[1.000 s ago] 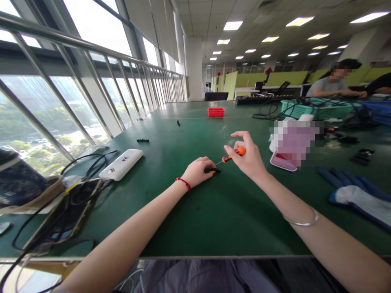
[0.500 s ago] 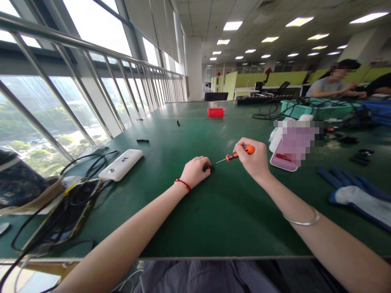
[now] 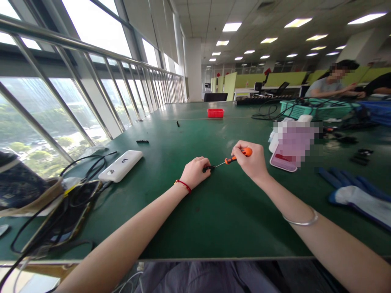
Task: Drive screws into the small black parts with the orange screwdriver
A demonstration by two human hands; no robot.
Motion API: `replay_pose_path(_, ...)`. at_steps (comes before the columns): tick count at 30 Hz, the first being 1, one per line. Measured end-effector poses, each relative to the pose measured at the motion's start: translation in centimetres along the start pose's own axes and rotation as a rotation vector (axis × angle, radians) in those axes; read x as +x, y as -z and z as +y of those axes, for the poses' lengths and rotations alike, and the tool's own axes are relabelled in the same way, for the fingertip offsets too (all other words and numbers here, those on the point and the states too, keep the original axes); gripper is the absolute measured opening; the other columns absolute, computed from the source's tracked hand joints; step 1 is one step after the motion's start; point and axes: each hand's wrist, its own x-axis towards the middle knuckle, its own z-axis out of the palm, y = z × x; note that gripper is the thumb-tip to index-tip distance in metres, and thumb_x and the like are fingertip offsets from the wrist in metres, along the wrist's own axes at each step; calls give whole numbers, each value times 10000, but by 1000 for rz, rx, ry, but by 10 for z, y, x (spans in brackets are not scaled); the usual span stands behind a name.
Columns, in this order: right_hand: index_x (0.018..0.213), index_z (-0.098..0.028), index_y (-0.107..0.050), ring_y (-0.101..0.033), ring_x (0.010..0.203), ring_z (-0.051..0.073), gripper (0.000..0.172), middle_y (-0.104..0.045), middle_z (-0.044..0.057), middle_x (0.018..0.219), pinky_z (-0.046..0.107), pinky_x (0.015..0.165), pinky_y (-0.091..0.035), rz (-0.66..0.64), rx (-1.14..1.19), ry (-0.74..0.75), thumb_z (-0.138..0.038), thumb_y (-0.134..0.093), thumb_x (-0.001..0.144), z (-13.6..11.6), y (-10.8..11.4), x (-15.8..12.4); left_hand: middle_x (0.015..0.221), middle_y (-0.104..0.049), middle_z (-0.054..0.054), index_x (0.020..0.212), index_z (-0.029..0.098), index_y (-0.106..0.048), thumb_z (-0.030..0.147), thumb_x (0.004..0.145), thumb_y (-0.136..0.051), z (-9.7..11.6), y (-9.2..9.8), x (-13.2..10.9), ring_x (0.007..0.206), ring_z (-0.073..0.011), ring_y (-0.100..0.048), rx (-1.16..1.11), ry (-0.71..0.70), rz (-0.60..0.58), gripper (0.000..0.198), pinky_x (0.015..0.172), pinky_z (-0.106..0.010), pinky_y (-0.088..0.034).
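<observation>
My left hand (image 3: 197, 169) rests on the green table, its fingers pinching a small black part (image 3: 209, 168) whose exact kind I cannot make out. In my right hand (image 3: 251, 159) is a screwdriver (image 3: 247, 151) with an orange and black handle, fingers wrapped around the grip. Its thin metal shaft points left and slants down, and the tip meets the right end of the black part. My left fingers cover much of that part.
A white power bank (image 3: 121, 166) and a cabled phone (image 3: 73, 215) lie left. Farther off are a small black strip (image 3: 142, 141) and a red basket (image 3: 215, 113). Rightward are a pink phone (image 3: 285, 156), blue-white gloves (image 3: 360, 197), a green basket (image 3: 301, 110) and a seated person (image 3: 328, 83).
My right hand and the screwdriver have shifted slightly left and down. My left hand still holds the black part in the same place.
</observation>
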Motion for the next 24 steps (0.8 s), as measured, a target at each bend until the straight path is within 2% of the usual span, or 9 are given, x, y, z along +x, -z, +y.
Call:
replay_pose_path(20,517,-194,-500,-484,512,126,204,-520,-12,505,261,545,-358,9,15,20,-220,-482,719,0,0,0,859,-630,-23,817,194,-618,194,749,-523,-2,-1,0,846,-177,-581,-3,-23,7,117,726,-275,-472)
replay_pose_path(24,692,-207,-517,-449,481,112,36,-491,-45,530,253,530,-366,8,26,9,-234,-540,695,-3,0,-1,861,-629,-24,824,194,-624,195,749,-523,-2,0,1,847,-178,-581,2,-27,-2,126,730,-278,-475)
